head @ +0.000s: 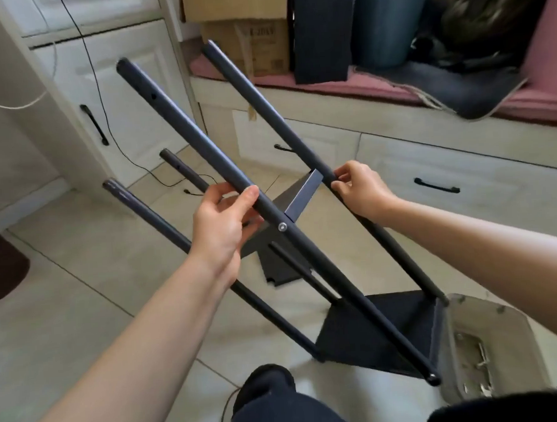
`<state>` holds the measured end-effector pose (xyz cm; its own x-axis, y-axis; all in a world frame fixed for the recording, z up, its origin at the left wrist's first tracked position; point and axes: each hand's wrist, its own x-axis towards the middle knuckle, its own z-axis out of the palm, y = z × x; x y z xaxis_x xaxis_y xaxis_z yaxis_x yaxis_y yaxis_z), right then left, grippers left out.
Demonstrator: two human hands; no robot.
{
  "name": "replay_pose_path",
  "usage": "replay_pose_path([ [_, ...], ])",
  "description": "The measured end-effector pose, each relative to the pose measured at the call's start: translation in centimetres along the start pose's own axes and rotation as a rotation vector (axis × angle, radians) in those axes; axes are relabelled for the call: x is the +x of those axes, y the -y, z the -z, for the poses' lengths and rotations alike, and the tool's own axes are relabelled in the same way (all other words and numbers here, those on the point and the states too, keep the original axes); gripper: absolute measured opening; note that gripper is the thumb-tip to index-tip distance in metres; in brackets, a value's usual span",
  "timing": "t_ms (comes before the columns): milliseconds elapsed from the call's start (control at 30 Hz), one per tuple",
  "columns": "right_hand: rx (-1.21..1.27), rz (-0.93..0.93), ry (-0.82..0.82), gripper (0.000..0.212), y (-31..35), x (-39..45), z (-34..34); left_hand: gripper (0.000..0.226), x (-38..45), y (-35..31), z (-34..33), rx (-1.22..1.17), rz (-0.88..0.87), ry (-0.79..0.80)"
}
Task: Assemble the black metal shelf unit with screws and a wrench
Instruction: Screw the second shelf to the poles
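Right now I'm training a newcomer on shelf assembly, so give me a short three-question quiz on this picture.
1. True or false: the left hand holds a wrench.
2. Which hand pinches the far-right pole? A) left B) right
3. Fill in: the silver screw sits on the pole just below the ___ hand.

Key: 1 false, it grips a pole; 2 B; 3 left.

Four poles [182, 125], two shelves [374, 335], two hands [221, 226].
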<state>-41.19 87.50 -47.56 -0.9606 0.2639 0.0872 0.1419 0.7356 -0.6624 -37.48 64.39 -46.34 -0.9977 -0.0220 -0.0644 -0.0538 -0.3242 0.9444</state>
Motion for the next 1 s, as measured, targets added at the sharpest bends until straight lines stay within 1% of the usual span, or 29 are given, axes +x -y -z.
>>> replay_pose_path([
  [100,0.068,-0.055,-0.031,0.012,-1.8,-1.2,2.3,0.014,0.2,-0.8,-2.3,0.084,-0.045,0.085],
  [167,0.147,-0.101,-0.025,0.015,-2.9,-2.2,3.7,0.018,0.2,-1.0,-3.6,0.155,-0.049,0.126],
  [267,0.210,-0.129,0.060,0.031,-4.4,-3.9,5.6,0.014,0.2,-1.1,-5.3,0.259,-0.070,0.172],
  [333,0.221,-0.133,0.117,0.043,-5.2,-5.3,6.8,0.014,0.0,-1.1,-6.2,0.319,-0.093,0.213],
  [367,0.240,-0.145,0.132,0.046,-5.7,-6.2,7.4,0.016,-0.1,-1.0,-6.6,0.341,-0.095,0.232],
  [467,0.300,-0.184,0.136,0.043,-6.9,-8.8,8.6,0.027,-0.7,-0.8,-7.8,0.418,-0.099,0.274],
  [633,0.361,-0.242,0.124,0.044,-8.6,-12.5,10.7,0.024,-2.8,-0.1,-9.5,0.493,-0.125,0.388],
  [733,0.395,-0.282,0.121,0.048,-9.5,-14.6,11.8,0.025,-3.9,-0.1,-10.2,0.644,-0.188,0.458],
  [800,0.389,-0.306,0.108,0.047,-9.9,-16.1,11.9,0.021,-4.4,-0.4,-10.7,0.754,-0.220,0.506],
  [867,0.366,-0.317,0.097,0.047,-10.2,-17.2,11.7,0.017,-4.7,-0.4,-11.0,0.809,-0.204,0.533],
  [967,0.303,-0.315,0.075,0.049,-10.4,-18.3,11.5,0.019,-5.1,-0.2,-11.3,0.898,-0.187,0.543],
  [1000,0.282,-0.313,0.074,0.046,-10.4,-18.5,11.5,0.020,-5.2,0.0,-11.4,0.940,-0.191,0.538],
])
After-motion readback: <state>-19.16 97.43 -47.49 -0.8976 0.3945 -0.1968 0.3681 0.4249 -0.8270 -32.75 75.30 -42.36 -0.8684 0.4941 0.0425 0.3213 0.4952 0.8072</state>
